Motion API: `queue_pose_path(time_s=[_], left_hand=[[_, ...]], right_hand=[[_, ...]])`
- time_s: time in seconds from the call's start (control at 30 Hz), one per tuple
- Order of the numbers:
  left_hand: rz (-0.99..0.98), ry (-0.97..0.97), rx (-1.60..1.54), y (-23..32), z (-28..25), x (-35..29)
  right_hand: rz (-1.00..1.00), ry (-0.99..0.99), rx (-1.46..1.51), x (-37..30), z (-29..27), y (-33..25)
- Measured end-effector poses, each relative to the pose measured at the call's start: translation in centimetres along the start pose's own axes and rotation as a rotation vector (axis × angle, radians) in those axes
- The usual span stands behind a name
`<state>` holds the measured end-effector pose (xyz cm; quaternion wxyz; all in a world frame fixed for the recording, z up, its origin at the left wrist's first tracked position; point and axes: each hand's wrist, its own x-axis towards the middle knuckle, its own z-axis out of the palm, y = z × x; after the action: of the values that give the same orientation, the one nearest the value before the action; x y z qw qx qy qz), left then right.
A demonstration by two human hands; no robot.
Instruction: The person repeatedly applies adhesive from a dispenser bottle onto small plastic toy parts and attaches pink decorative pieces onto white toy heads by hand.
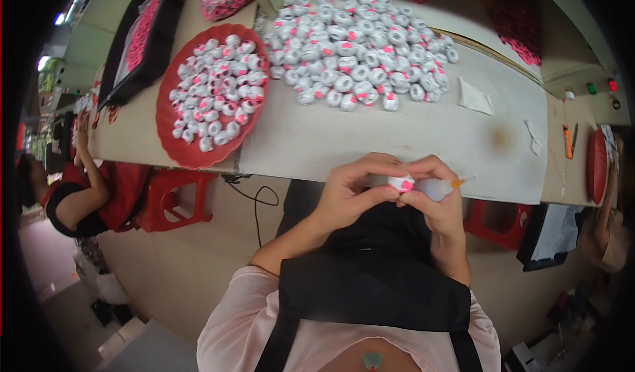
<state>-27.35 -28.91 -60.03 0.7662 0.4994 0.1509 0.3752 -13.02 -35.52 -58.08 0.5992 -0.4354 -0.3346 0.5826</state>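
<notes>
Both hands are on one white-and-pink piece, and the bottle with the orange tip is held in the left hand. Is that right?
Not quite: the bottle is held in the right hand, not the left hand, as the head view shows. The rest is right: both hands are on one white-and-pink piece.

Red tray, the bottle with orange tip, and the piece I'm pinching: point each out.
Red tray point(188, 155): head view, bare lower rim.
Bottle point(434, 188): head view, pale body.
Pinched piece point(401, 184): head view, white and pink surface.
</notes>
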Motion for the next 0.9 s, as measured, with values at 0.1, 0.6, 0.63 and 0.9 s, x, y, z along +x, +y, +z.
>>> queue_pose_path(time_s=[0.1, 0.6, 0.63, 0.9], left_hand=[[0.044, -0.062, 0.104, -0.5, 0.1, 0.3], [0.457, 0.693, 1.138, 10.3, -8.1, -0.5], [0.454, 0.685, 1.133, 10.0, -8.1, 0.0], [0.395, 0.224, 1.686, 3.6, -2.4, 6.8]], right_hand=[[-0.022, 0.036, 0.011, -0.6, -0.7, 0.5], [-0.05, 0.015, -0.12, 1.9, 0.0, -0.2], [-0.049, 0.024, -0.122, 1.7, -0.3, -0.2], [-0.205, 0.076, -0.014, -0.1, -2.3, -0.1]])
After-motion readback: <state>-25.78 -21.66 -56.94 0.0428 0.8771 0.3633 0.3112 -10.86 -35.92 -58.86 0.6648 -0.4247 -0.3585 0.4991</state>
